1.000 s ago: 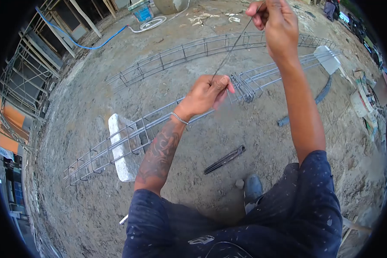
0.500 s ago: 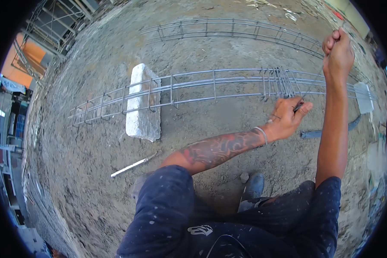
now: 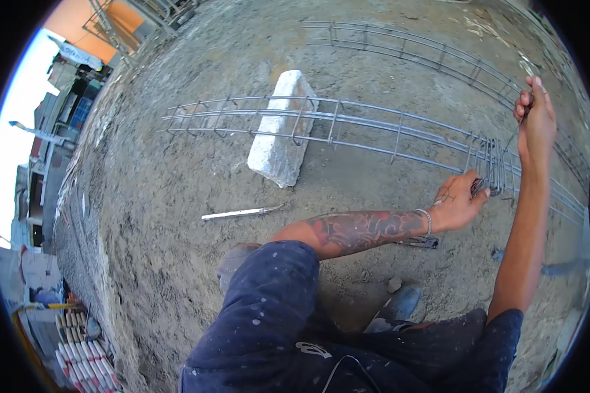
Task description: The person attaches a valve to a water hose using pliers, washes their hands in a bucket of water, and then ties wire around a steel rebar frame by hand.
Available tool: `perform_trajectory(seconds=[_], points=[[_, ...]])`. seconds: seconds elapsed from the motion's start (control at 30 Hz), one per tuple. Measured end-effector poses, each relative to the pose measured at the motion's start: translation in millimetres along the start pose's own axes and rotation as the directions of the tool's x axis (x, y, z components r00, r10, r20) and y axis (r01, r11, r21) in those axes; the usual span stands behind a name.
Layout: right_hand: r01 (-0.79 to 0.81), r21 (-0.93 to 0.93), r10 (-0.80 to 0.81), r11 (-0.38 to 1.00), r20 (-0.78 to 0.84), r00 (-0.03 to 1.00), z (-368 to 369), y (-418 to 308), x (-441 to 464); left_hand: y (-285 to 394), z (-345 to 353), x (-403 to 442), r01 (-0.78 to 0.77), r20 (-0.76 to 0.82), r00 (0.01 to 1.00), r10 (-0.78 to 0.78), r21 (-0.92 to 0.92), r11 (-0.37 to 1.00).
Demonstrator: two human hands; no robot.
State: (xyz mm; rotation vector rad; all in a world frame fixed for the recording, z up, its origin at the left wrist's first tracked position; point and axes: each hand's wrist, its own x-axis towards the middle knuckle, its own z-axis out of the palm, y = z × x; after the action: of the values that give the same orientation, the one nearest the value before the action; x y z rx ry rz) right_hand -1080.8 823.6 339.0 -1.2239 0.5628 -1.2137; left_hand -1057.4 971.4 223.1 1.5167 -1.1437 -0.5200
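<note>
My left hand (image 3: 457, 202), with a bracelet at the wrist, is closed around thin dark wire near the bunched stirrups (image 3: 490, 164) of the rebar cage (image 3: 367, 123). Raised at the right, my right hand (image 3: 537, 116) is closed with its fingers pinched, and a bit of dark wire shows at them. The cage's left part rests across a white block (image 3: 280, 141). Behind my left wrist lie the pincers (image 3: 423, 242), mostly covered by the arm.
A second rebar cage (image 3: 439, 57) lies farther back on the ground. A white-handled tool (image 3: 236, 214) is left of my left forearm. My boot (image 3: 400, 304) and a small stone (image 3: 394, 284) are below. A dark strip (image 3: 564, 268) lies at the right.
The view has swung left, bringing more of the street side into sight. My left hand has come down from above the cage to its near edge; my hands remain apart.
</note>
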Motion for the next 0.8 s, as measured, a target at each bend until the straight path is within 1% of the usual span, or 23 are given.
perform_trajectory(seconds=[0.03,0.07,0.1,0.13,0.17,0.2,0.27,0.3,0.33,0.37,0.4,0.47,0.53,0.6,0.67,0.7,0.73,0.77,0.8], points=[[-0.024,-0.011,0.025,1.0,0.055,0.998,5.6,8.6,-2.9,-2.9,-2.5,-2.8,0.045,0.024,0.999,-0.045,0.023,0.999],[-0.042,-0.023,0.045,0.999,0.109,0.993,11.3,15.9,-4.9,-7.7,-6.4,-6.4,0.045,0.005,0.999,-0.045,0.049,0.998],[-0.04,0.006,0.039,0.999,0.124,0.992,17.8,21.7,-6.0,-15.6,-11.9,-9.9,0.037,0.071,0.996,-0.044,0.091,0.995],[-0.091,0.01,0.088,0.996,0.158,0.984,23.8,26.9,-8.3,-12.3,-20.9,-11.5,0.031,0.141,0.989,-0.049,0.13,0.991],[-0.146,0.006,0.142,0.989,0.191,0.971,28.8,31.5,-10.9,-11.4,-35.3,-10.4,0.078,0.315,0.937,-0.15,0.231,0.97],[-0.156,0.021,0.149,0.987,0.202,0.968,34.8,35.4,-12.7,-9.3,-47.5,-10.0,0.089,0.304,0.939,-0.164,0.247,0.965],[-0.255,0.068,0.226,0.965,0.287,0.931,47.0,43.5,-20.5,-11.3,-70.5,-19.9,0.0,0.457,0.872,-0.175,0.357,0.934],[-0.258,0.069,0.229,0.964,0.285,0.931,52.0,46.4,-27.1,-13.4,-84.3,-28.1,-0.103,0.505,0.852,-0.139,0.421,0.901],[-0.299,0.004,0.28,0.954,0.339,0.898,57.3,49.4,-34.5,-17.0,-100.9,-34.4,-0.214,0.551,0.829,-0.097,0.472,0.855],[-0.337,-0.07,0.336,0.939,0.39,0.857,60.9,54.9,-42.0,-21.0,-119.3,-41.5,-0.237,0.558,0.822,-0.115,0.519,0.822],[-0.336,-0.084,0.341,0.938,0.394,0.854,63.1,63.8,-49.3,-23.8,-138.8,-49.6,-0.255,0.563,0.815,-0.137,0.56,0.788],[-0.354,-0.241,0.428,0.904,0.466,0.774,68.2,82.4,-59.4,-27.5,-183.1,-58.2,-0.147,0.458,0.871,-0.18,0.592,0.792],[-0.383,-0.309,0.489,0.87,0.449,0.748,69.8,98.1,-71.7,-46.8,-231.5,-64.6,-0.137,0.354,0.909,-0.221,0.752,0.644],[-0.305,-0.469,0.521,0.829,0.448,0.727,75.3,114.4,-80.8,-89.6,-281.7,-81.2,-0.021,0.162,0.977,-0.141,0.725,0.688],[-0.301,-0.531,0.551,0.792,0.408,0.728,81.6,130.3,-101.3,-105.9,-320.9,-86.2,0.062,0.055,0.989,-0.14,0.697,0.715],[-0.292,-0.574,0.571,0.765,0.396,0.719,85.9,137.5,-113.7,-113.2,-335.7,-85.9,0.057,0.074,0.987,-0.144,0.675,0.736],[-0.301,-0.593,0.583,0.747,0.367,0.725,92.5,142.5,-125.7,-118.0,-350.0,-81.8,0.055,0.034,0.994,-0.103,0.662,0.748],[-0.371,-0.62,0.671,0.691,0.36,0.648,100.9,146.2,-137.7,-123.6,-361.0,-75.2,0.05,-0.005,0.998,-0.061,0.649,0.759],[-0.435,-0.645,0.748,0.628,0.347,0.566,110.0,148.9,-147.8,-130.4,-368.4,-67.4,0.036,0.016,0.998,-0.059,0.625,0.779]])
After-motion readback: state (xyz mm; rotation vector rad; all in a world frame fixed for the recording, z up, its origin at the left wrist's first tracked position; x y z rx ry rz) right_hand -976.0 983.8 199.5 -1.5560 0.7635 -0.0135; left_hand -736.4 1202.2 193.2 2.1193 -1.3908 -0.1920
